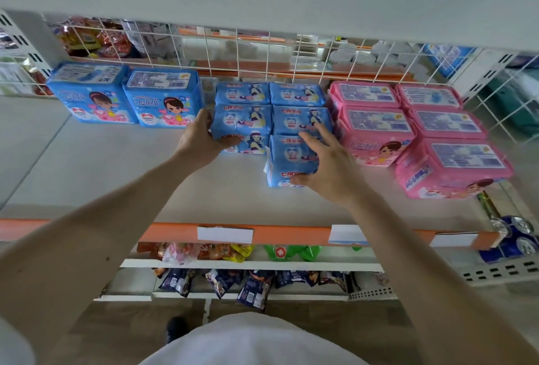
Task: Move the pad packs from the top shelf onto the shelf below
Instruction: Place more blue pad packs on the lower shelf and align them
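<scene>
left hand [201, 137] grips the left-column small blue plastic pad pack [242, 121], fingertips hidden behind it; right hand [326, 166] holds the front small blue plastic pad pack [287, 157], thumb on near face, fingers spread on top; both packs on the white orange-edged shelf [116, 175], print too blurred to read.

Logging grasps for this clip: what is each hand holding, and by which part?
The left hand grips the left blue pack by its left front corner. The right hand clasps the front right blue pack, fingers over its top, thumb on its front.
</scene>
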Motion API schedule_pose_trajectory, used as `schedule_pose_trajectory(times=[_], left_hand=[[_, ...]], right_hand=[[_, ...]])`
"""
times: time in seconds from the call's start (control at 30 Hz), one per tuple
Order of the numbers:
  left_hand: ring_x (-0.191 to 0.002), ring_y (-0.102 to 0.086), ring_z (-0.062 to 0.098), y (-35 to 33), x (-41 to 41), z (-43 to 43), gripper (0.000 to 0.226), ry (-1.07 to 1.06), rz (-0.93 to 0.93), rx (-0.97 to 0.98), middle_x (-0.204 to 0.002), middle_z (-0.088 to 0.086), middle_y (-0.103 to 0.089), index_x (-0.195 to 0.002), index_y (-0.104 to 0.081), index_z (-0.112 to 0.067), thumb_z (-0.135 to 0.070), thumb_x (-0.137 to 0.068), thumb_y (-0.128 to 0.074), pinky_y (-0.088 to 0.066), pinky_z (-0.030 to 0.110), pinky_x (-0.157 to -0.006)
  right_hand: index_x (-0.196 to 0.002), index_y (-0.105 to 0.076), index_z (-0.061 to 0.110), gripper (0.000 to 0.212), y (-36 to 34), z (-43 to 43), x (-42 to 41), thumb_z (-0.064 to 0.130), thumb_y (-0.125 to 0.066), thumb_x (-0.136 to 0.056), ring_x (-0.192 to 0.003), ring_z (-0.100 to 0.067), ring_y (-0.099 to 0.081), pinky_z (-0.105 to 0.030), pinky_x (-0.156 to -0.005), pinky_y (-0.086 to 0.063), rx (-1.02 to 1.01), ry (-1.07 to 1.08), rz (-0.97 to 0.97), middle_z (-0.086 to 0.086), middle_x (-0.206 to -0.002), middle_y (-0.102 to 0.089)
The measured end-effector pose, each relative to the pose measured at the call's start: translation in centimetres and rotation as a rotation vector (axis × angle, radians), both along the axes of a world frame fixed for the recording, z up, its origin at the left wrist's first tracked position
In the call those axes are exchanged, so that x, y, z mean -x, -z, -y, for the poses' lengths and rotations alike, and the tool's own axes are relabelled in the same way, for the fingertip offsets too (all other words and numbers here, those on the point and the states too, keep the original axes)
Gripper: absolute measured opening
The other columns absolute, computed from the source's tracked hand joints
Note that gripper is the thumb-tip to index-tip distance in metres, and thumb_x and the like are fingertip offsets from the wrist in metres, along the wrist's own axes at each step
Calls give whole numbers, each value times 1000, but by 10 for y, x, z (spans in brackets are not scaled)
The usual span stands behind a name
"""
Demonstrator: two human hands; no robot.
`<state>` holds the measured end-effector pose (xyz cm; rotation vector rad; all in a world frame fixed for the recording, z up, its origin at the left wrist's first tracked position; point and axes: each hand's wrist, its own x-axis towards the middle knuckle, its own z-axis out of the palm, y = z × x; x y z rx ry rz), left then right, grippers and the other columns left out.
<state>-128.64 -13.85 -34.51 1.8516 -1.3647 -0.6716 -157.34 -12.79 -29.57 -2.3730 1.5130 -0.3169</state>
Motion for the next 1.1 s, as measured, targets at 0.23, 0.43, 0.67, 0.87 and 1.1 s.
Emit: schedule_pose_trajectory(times=[0.23,0.43,0.67,0.87,1.1], left_hand=[[-92,-62,26,-6,5,-4,59,-34,233,-44,-105,0,-62,-107,-41,-28,-60,-75,-79,-58,46,-76],[-97,-60,27,-15,12,-7,69,-69,235,-97,-115,6,-61,-121,-45,-20,-61,-76,-77,-58,48,-81],[-119,-53,30,-17,19,-41,76,-142,381,6,-126,7,-53,-131,-35,-17,-63,-82,-69,-51,48,-89],[-153,-12,19,-24,45,-76,71,12,570,172,-162,2,-28,-148,-26,-17,-50,-94,-57,-29,49,-118],[-150,-17,41,-33,73,-124,58,89,734,102,-161,4,-34,-138,-46,-23,-60,-95,-38,-14,63,-117]], right_hand=[[-155,-30,20,93,5,3,-6,43,-79,-81,-152,-25,-18,-52,-118,-27,25,17,30,0,-167,-11],[-157,-20,24,90,10,1,-14,50,-69,-87,-151,-37,-11,-56,-117,-25,51,53,-73,2,-167,-2],[-157,-20,28,95,11,-18,-9,63,-66,-83,-152,-41,5,-60,-119,-11,154,88,-90,-2,-168,-2],[-157,-24,25,89,6,-33,1,68,-56,-86,-152,-39,8,-63,-119,-6,232,72,-53,-6,-168,0],[-154,-34,26,82,3,-53,1,70,-43,-85,-153,-35,5,-65,-118,-6,237,24,39,-5,-168,-7]])
